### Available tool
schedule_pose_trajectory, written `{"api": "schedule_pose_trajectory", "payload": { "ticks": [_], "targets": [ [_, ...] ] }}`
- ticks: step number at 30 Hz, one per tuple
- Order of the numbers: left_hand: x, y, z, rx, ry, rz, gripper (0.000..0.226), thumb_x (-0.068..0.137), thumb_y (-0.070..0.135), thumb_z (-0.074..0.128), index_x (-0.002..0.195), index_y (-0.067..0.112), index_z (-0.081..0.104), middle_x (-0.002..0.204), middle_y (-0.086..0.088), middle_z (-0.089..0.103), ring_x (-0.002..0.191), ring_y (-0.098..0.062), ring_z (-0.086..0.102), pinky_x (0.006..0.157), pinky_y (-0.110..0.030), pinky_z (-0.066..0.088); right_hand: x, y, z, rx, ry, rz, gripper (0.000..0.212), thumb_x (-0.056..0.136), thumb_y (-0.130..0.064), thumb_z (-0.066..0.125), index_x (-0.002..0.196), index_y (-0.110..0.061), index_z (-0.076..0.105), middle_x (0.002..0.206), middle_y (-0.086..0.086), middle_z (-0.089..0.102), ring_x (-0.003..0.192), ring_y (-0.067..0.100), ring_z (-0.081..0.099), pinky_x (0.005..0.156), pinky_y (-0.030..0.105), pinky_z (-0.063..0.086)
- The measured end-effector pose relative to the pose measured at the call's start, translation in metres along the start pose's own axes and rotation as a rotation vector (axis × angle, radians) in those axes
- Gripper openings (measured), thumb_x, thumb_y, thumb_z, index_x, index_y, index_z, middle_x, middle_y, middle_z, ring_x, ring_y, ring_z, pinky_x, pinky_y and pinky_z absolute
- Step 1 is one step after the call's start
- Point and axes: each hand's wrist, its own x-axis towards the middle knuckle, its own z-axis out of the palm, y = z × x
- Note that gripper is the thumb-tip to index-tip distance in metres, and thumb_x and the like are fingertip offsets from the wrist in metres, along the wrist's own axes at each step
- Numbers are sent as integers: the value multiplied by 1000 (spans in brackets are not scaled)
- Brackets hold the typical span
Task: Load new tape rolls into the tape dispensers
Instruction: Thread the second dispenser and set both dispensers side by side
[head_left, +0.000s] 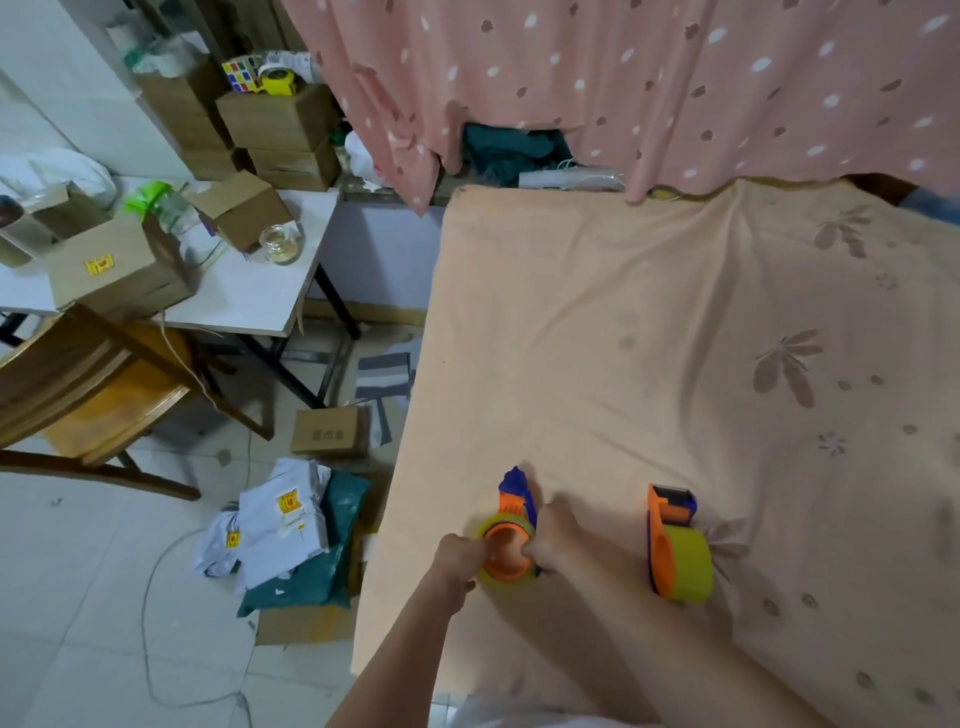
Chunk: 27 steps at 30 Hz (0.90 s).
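An orange and blue tape dispenser (511, 501) lies on the peach bed sheet (623, 338) near the bed's left edge. A yellow-green tape roll (506, 576) sits around its orange hub. My left hand (460, 564) grips the roll's left side, and my right hand (558, 535) holds the roll and dispenser from the right. A second orange and blue dispenser (670, 512) stands to the right with a yellow-green tape roll (688, 564) on it; neither hand touches it.
The bed's left edge (410, 467) drops to a tiled floor with white and green mail bags (291, 540) and a small carton (327, 431). A wooden chair (88, 395) and a white table (244, 296) with cardboard boxes stand at the left. A pink curtain (675, 88) hangs behind.
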Motion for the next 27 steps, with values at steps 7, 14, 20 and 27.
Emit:
{"api": "schedule_pose_trajectory", "payload": {
  "ticks": [7,14,20,27],
  "targets": [
    [-28,6,-12,-182,-477,125,61,88,56,65,141,30,50,139,2,62,128,-23,57,112,-51,41,-26,3,-46,57,50,-58,13,82,-15,65,94,-13,62,82,4,60,72,18,57,54,14,44],
    [-58,45,15,-111,-829,344,96,64,44,92,146,31,44,144,-12,61,130,-38,59,111,-59,42,-56,20,-111,454,-99,-239,37,76,5,59,108,-7,73,95,16,76,86,24,71,85,47,59],
    [-85,66,50,2,-825,401,80,72,25,86,143,23,48,141,-16,61,120,-36,66,103,-59,51,-79,40,-131,414,-20,-290,32,77,-1,62,101,-17,75,98,13,77,92,27,74,87,48,59],
    [-106,58,74,-1,-606,489,86,61,32,91,134,34,47,131,1,65,106,-15,74,79,-35,62,-117,50,-151,-122,607,-530,27,85,-10,49,107,-16,62,101,1,63,92,22,64,77,32,52]
  ]
}}
